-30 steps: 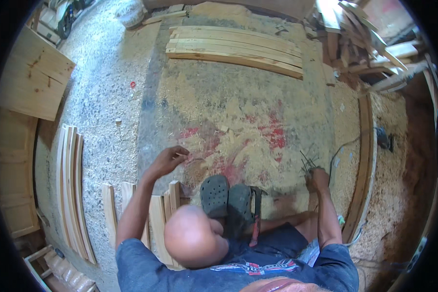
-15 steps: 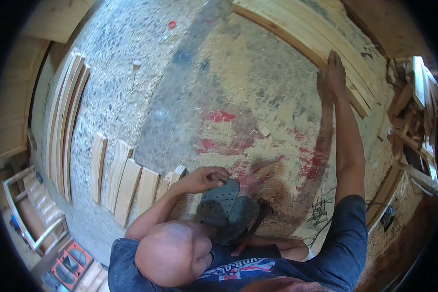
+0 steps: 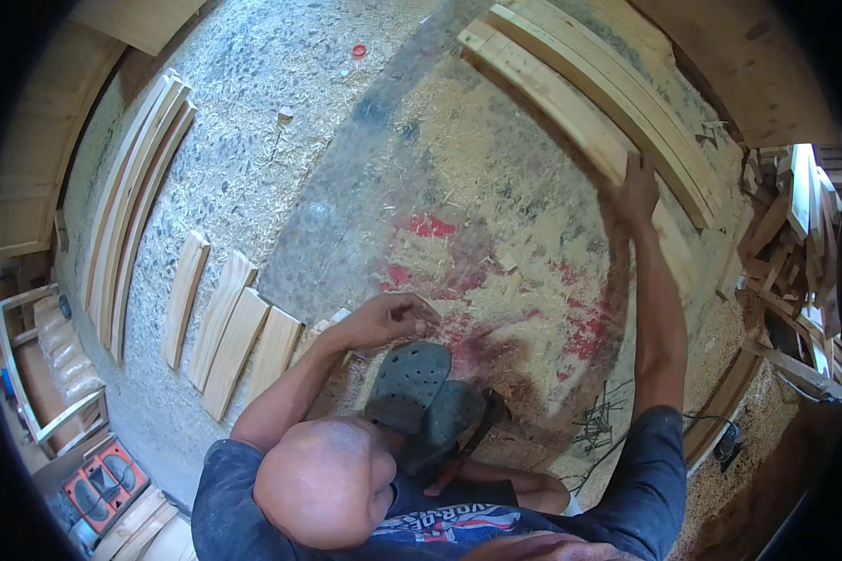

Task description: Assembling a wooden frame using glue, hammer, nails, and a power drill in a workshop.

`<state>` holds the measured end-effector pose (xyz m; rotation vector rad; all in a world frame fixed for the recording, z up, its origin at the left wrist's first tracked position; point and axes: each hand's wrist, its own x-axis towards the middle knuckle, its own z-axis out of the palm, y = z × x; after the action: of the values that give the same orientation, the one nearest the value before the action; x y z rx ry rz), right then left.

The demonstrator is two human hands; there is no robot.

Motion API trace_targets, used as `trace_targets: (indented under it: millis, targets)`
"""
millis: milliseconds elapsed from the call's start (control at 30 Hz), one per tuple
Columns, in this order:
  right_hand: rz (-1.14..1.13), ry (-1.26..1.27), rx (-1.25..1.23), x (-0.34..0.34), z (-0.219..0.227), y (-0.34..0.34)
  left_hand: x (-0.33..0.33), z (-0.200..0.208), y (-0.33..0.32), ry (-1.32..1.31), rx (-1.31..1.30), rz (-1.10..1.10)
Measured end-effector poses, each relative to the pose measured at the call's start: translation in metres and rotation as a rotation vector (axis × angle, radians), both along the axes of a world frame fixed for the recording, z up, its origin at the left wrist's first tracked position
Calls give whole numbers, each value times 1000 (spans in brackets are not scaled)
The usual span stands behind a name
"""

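My right hand (image 3: 637, 192) is closed on the near edge of a long wooden board (image 3: 543, 89) at the far right. A narrow gap parts this board from the other long boards (image 3: 617, 89) lying just beyond it. My left hand (image 3: 388, 319) hovers above my perforated grey clog (image 3: 410, 381), its fingers loosely bent and apart. Nothing shows between them. Beside the clogs is a tool with a dark head and reddish handle (image 3: 463, 453), partly hidden by my leg and clothing.
Short wooden pieces (image 3: 236, 351) lie in a row at left, near a stack of long strips (image 3: 140, 210). Loose nails (image 3: 601, 423) are scattered right of my feet. A scrap wood pile (image 3: 795, 220) stands far right. An orange case (image 3: 108, 486) sits lower left.
My right hand has gone from resting flat on the boards to gripping the nearest one, which has shifted away from the others toward me. My left hand stays above the clog.
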<state>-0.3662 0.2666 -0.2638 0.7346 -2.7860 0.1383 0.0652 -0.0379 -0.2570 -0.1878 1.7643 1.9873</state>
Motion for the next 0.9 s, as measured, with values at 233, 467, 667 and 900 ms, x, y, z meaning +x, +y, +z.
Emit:
trace_targets:
  millis: [233, 467, 667, 900]
  targets:
    - [120, -361, -208, 128, 42, 48, -2, 30, -53, -84, -399, 583]
    - [278, -584, -107, 210, 40, 91, -15, -10, -46, 122, -505, 864]
    - [300, -471, 37, 211, 7, 109, -19, -70, 1, 182, -499, 821]
    - [-99, -35, -29, 202, -10, 223, -25, -63, -3, 141, -291, 906]
